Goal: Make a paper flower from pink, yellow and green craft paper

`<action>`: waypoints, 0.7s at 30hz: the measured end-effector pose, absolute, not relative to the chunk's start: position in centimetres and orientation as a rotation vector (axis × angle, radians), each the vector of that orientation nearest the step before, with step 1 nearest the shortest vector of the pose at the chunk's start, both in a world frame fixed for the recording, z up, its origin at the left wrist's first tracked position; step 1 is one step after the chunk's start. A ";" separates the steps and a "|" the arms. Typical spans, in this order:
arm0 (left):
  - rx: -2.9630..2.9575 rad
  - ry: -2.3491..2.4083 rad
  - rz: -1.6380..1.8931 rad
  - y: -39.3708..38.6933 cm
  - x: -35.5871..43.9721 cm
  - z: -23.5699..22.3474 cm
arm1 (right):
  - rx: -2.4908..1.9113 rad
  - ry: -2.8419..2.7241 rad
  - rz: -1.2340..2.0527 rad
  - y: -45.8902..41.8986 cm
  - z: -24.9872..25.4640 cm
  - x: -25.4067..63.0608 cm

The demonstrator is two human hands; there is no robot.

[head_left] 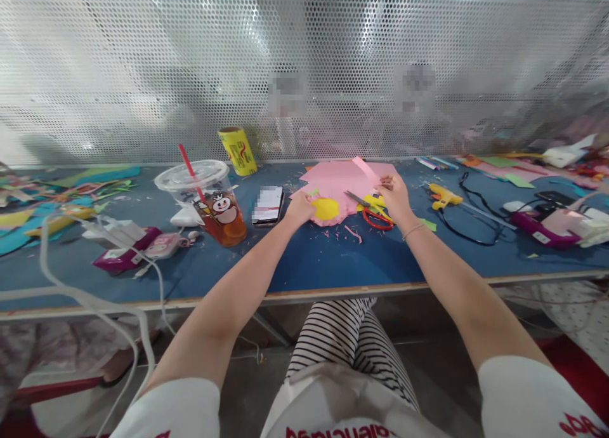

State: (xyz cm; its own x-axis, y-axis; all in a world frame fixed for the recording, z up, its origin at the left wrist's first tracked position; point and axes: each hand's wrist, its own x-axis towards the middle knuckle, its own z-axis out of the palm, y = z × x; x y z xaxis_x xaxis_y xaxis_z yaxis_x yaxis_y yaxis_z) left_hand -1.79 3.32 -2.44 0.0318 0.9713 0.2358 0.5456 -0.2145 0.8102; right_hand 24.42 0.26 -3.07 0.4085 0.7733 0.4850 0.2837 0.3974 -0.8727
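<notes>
First inspector: "What are you gripping?"

Second inspector: "Your left hand point(299, 209) is pinching the yellow disc point(326, 209) just to its right; your right hand point(394, 193) is clamping a pink strip point(364, 169) between its fingertips."

First inspector: "Surface and room?"

Second inspector: "The blue tabletop point(323, 263) is stretching beneath both hands, paper scraps point(353, 235) are littering it between them, and a perforated metal screen point(143, 108) is standing beyond them. A drink cup point(222, 217) is standing left of your left hand."
</notes>
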 end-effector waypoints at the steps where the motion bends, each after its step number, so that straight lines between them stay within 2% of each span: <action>1: 1.885 1.578 1.057 3.1 -1.8 -2.4 | -1.140 -1.147 0.455 0.2 -3.0 24.3; 4: 2.140 1.651 1.058 2.5 -1.4 -1.9 | -1.100 -1.161 0.543 -0.2 -2.8 23.6; 6: 2.155 1.522 1.086 2.0 -0.8 -1.4 | -1.064 -1.204 0.597 -0.7 -2.6 23.1; 12: 1.621 0.939 1.238 1.0 0.6 -1.1 | -0.950 -1.515 0.739 -2.2 -2.7 20.4; 17: 1.477 0.867 1.325 0.4 0.6 -0.9 | -0.930 -1.638 0.888 -3.0 -3.0 18.1; 19: 1.457 0.882 1.327 0.4 0.5 -0.8 | -0.986 -1.737 0.831 -3.3 -2.4 18.5; 21: 1.437 0.895 1.329 0.5 0.4 -0.8 | -1.159 -1.866 0.611 -3.4 -1.5 20.5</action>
